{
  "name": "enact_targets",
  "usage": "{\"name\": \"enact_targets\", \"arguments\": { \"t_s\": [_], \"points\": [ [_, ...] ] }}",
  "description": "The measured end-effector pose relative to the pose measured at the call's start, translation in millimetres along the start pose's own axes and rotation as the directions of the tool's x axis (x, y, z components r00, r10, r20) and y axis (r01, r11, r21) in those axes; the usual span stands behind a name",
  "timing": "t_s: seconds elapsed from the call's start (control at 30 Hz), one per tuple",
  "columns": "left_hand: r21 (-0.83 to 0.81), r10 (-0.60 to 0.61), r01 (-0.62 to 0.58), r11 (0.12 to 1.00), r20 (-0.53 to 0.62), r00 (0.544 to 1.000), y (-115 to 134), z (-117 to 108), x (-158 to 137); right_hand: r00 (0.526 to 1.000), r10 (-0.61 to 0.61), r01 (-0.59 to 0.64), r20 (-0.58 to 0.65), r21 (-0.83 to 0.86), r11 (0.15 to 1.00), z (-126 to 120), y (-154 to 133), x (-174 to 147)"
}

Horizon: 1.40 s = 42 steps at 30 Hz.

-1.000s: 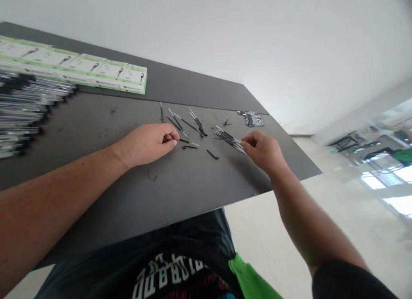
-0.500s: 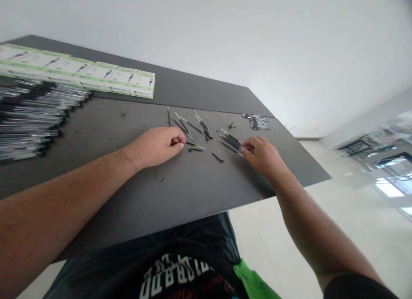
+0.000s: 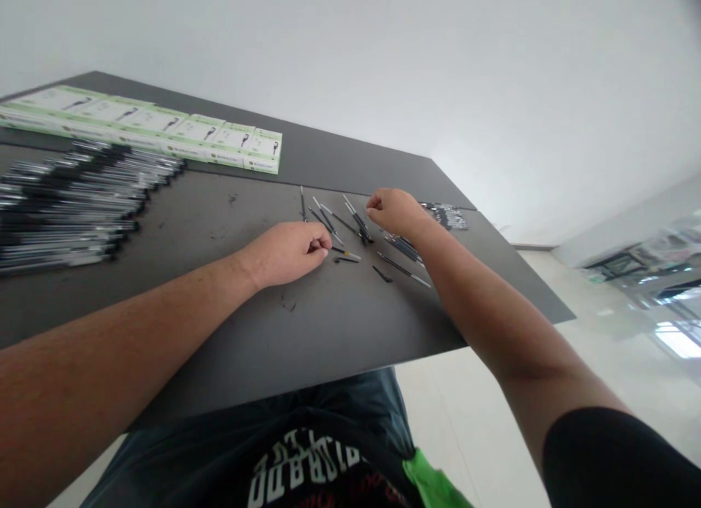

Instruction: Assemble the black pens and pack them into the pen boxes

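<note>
My left hand (image 3: 299, 252) rests closed on the grey table, its fingertips around the end of a pen refill (image 3: 349, 255) with a yellow band. Beside that refill lies a small black pen cap (image 3: 346, 260). My right hand (image 3: 399, 210) is farther back, fingers curled together; whatever they hold, if anything, is hidden. Just left of its fingertips are pen parts (image 3: 355, 214), both clear and black. Under my right forearm lies a group of refills (image 3: 404, 248), partly covered. One separate refill (image 3: 404, 268) and another black cap (image 3: 382, 274) lie nearer me.
A large pile of black-and-clear pens (image 3: 82, 201) covers the table's left side. Behind it stands a row of green-and-white boxes (image 3: 191, 134). A small stack of pens (image 3: 452, 217) lies at the right, near the table (image 3: 520, 289) edge. A wall rises behind.
My right hand has moved back and left, off the group of refills, which now lies on the table. My left hand keeps its hold on the refill. The view has shifted slightly.
</note>
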<state>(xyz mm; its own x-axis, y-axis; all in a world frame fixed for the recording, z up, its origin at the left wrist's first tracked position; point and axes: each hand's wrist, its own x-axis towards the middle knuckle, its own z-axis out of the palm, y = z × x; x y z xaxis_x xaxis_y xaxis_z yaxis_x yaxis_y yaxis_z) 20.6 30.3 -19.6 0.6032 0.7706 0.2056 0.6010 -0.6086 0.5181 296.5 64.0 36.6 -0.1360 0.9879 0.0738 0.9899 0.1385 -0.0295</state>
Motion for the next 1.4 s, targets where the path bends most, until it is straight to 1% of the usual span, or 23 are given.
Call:
{"name": "enact_targets", "arguments": {
  "t_s": [0.13, 0.2, 0.27, 0.33, 0.4, 0.47, 0.53, 0.6, 0.67, 0.73, 0.8, 0.9, 1.0, 1.07, 1.2, 1.4],
  "points": [
    [0.004, 0.017, -0.017, 1.000, 0.005, 1.000, 0.7, 0.3, 0.5, 0.999, 0.002, -0.001, 0.052, -0.033, 0.999, 6.6, -13.8, 26.4],
    [0.003, 0.017, -0.017, 1.000, 0.009, 1.000, 1.7, -0.2, 0.4, 0.998, 0.008, -0.005, 0.067, -0.044, 0.999, 5.6, -18.2, 30.1],
    [0.001, 0.013, -0.013, 1.000, 0.007, 1.000, 3.2, -0.7, 0.1, 0.998, 0.011, -0.008, 0.054, -0.046, 0.999, 0.3, -19.3, 24.3],
    [-0.002, 0.008, -0.008, 1.000, 0.005, 1.000, 4.9, -1.2, -0.3, 1.000, 0.002, -0.001, 0.016, -0.036, 0.999, -7.6, -17.2, 6.9],
    [0.001, 0.007, -0.007, 1.000, 0.015, 1.000, 6.5, -1.4, -0.3, 0.999, -0.037, 0.037, -0.007, -0.012, 0.999, -14.4, -12.4, -21.0],
    [0.015, 0.009, -0.009, 1.000, 0.025, 1.000, 7.3, -1.3, 0.2, 0.997, -0.067, 0.067, 0.039, 0.001, 0.998, -16.5, -5.7, -54.0],
    [0.032, 0.014, -0.015, 0.999, 0.026, 1.000, 7.2, -0.7, 0.8, 0.991, -0.072, 0.073, 0.115, -0.004, 0.997, -12.4, 2.5, -84.8],
    [0.046, 0.021, -0.022, 0.999, 0.020, 1.000, 6.3, -0.1, 1.4, 0.989, -0.049, 0.055, 0.138, -0.041, 0.998, -4.1, 11.7, -107.2],
    [0.049, 0.028, -0.029, 0.998, 0.019, 0.999, 5.2, 0.3, 1.7, 0.990, 0.011, 0.001, 0.141, -0.085, 0.996, 5.1, 21.3, -118.9],
    [0.042, 0.026, -0.027, 0.999, 0.022, 0.999, 4.3, 0.4, 1.9, 0.990, 0.064, -0.051, 0.126, -0.106, 0.993, 12.6, 30.3, -121.9],
    [0.031, 0.019, -0.020, 0.999, 0.027, 0.999, 3.4, 0.1, 1.9, 0.991, 0.092, -0.082, 0.099, -0.100, 0.992, 17.3, 37.9, -120.0],
    [0.025, 0.019, -0.019, 1.000, 0.025, 1.000, 1.9, -0.2, 1.9, 0.996, 0.085, -0.083, 0.020, -0.084, 0.993, 20.7, 45.8, -114.1],
    [0.030, 0.022, -0.023, 0.999, 0.021, 1.000, -0.3, -0.1, 1.9, 0.997, 0.043, -0.049, -0.068, -0.094, 0.994, 22.0, 51.5, -106.9],
    [0.031, 0.013, -0.014, 0.999, 0.021, 1.000, -1.7, 0.1, 1.8, 0.998, 0.028, -0.034, -0.062, -0.100, 0.994, 22.8, 55.4, -101.7],
    [0.021, -0.001, 0.000, 1.000, 0.029, 1.000, -4.5, 0.5, 1.8, 0.999, 0.051, -0.050, 0.009, -0.090, 0.995, 24.7, 64.3, -94.1],
    [0.020, 0.002, -0.003, 1.000, 0.051, 0.999, -7.7, 0.1, 2.2, 0.997, 0.070, -0.067, 0.031, -0.088, 0.994, 23.2, 79.0, -100.0]
  ]
}}
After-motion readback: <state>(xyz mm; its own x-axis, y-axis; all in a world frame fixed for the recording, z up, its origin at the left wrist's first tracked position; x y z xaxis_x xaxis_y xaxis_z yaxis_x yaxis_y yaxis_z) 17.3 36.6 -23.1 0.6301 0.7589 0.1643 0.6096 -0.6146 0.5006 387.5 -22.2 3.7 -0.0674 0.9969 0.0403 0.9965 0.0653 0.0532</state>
